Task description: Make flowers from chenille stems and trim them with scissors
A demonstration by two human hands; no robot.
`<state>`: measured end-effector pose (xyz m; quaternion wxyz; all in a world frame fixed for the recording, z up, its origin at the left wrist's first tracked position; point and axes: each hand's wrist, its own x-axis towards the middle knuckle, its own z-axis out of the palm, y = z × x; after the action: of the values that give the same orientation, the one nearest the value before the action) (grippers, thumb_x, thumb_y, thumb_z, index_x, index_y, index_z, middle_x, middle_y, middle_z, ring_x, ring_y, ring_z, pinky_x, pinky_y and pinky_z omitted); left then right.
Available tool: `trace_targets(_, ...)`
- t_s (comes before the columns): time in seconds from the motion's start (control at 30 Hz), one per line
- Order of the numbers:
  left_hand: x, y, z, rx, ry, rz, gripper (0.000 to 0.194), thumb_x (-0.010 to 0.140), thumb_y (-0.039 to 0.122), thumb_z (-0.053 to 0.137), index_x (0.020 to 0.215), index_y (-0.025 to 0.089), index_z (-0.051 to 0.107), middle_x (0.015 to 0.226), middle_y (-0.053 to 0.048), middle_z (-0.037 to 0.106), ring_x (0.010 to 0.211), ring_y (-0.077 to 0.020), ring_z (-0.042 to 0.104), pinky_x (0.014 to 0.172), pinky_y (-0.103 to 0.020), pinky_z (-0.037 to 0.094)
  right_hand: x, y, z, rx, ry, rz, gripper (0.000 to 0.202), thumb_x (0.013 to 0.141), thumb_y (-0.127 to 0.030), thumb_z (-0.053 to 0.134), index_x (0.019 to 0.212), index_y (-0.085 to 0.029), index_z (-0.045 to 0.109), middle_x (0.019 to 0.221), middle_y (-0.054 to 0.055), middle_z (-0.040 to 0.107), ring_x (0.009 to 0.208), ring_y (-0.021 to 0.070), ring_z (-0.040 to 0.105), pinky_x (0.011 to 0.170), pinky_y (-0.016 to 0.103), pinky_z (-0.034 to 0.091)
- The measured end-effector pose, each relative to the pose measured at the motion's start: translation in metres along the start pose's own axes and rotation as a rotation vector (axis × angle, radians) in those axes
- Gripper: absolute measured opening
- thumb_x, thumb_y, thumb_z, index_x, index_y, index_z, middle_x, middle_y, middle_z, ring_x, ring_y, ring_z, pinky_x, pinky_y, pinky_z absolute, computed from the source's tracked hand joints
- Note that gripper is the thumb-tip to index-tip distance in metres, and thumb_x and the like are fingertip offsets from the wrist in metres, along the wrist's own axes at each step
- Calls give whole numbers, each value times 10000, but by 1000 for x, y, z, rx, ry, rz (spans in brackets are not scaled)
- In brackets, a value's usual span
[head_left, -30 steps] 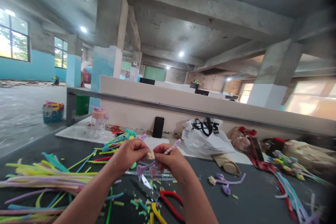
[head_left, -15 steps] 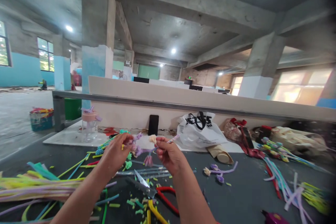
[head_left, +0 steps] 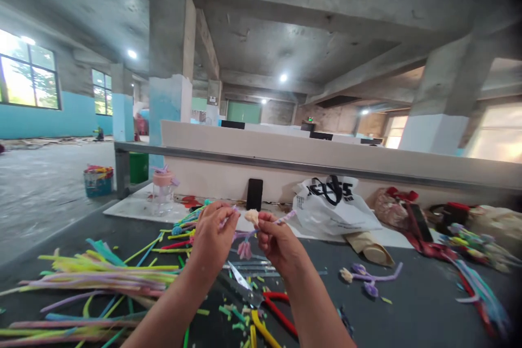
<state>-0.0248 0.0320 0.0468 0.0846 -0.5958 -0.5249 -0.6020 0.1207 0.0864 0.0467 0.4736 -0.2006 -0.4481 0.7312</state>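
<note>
Over the table, the left hand pinches a mostly hidden purple piece, the right hand a stem.

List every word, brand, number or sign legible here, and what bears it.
"E", then probably "Z": large black print on the white plastic bag; black handles hide part, and the end resembles "SS" or "55".
Bag's small print: too small.
Lit green sign at the back: too small.
White panel on the far pillar: too small.
</note>
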Motion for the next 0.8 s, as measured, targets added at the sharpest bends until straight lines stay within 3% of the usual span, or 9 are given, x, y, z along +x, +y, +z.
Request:
trace_targets(0.13,4,1,-5,-53,-107,-40,104,733,187,547,688,181,640,799,-51,632,814,-177,566,774,-309,421,-2,2,4,-45,-55,20,216,579,-162,741,737,-155,595,491,-68,509,345,24,402,321,127,303)
trace_targets(0.27,3,0,-6,49,-83,-9,129,727,155,543,607,175,585,712,-34,614,775,-175,544,748,-303,399,-4,5,6,-94,-70,23,218,578,-177,734,741,-159,590,489,-75,473,353,28,384,330,139,292)
trace_targets(0.37,5,-2,-10,130,-43,19,170,775,205,486,625,176,560,706,-38,598,766,-179,530,751,-311,382,-1,6,3,-149,-30,-14,235,568,-196,732,744,-153,583,517,-59,490,361,31,377,336,152,292)
trace_targets(0.47,8,-2,-16,106,-88,-74,291,818,299,417,580,180,533,609,-23,566,663,-170,524,679,-293,384,3,7,2,-223,76,-147,249,584,-254,718,758,-160,565,534,-49,510,362,42,379,341,169,302)
trace_targets(0.53,7,2,-15,-39,-187,-226,345,814,385,411,562,179,526,525,3,530,545,-147,504,573,-264,376,3,9,5,-284,162,-288,236,637,-300,679,792,-178,551,506,-63,484,374,62,395,369,189,339)
trace_targets(0.63,1,14,-7,-461,-313,-474,316,765,450,478,660,164,561,545,19,542,487,-122,501,466,-223,359,-5,15,19,-425,248,-500,182,731,-330,597,852,-199,560,509,-45,494,447,115,460,472,252,418)
trace_targets(0.7,-4,23,-1,-785,-302,-589,276,733,431,545,748,158,580,616,17,568,557,-116,532,507,-207,396,-13,19,29,-538,254,-621,136,720,-304,611,827,-220,602,695,19,587,645,167,533,651,311,456)
trace_targets(0.8,-7,31,3,-1157,-211,-733,232,665,342,655,794,160,592,649,28,582,581,-91,542,570,-192,424,-20,27,34,-709,142,-768,186,707,-216,599,886,-249,636,934,56,611,937,228,513,900,382,363)
